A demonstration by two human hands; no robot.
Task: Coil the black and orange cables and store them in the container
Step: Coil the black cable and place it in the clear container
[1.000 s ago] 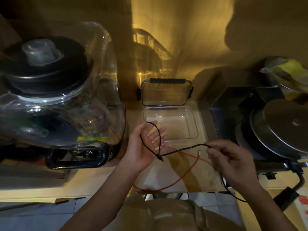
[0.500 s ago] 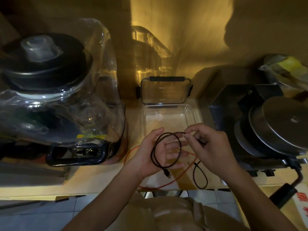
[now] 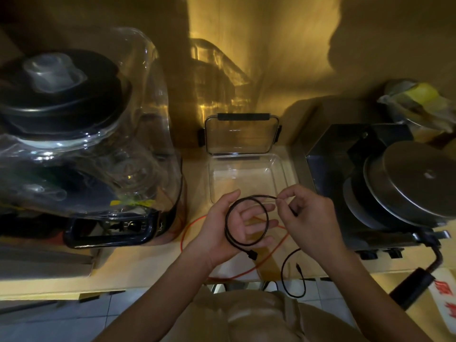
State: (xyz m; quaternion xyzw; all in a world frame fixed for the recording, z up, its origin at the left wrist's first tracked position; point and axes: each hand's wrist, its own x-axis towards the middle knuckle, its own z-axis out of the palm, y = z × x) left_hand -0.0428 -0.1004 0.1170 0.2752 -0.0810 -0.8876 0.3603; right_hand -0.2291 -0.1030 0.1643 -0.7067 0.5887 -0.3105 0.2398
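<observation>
The black cable forms a round loop over my left hand, which is palm up with fingers spread inside the coil and the thumb over its left side. One plug hangs below the palm. My right hand pinches the cable at the loop's top right; the remaining length drops below it and curls past the counter edge. The orange cable lies loose on the counter under both hands. The clear container stands just beyond my hands, its lid leaning upright behind it.
A large blender under a clear cover fills the left. On the right sits a dark metal appliance with round plates and a black handle. The counter's front edge runs below my hands; a wall stands close behind.
The cable was one open arc stretched between my hands a second ago; my right hand has swung in toward the left, closing a full loop on my left hand. The tail hangs shorter.
</observation>
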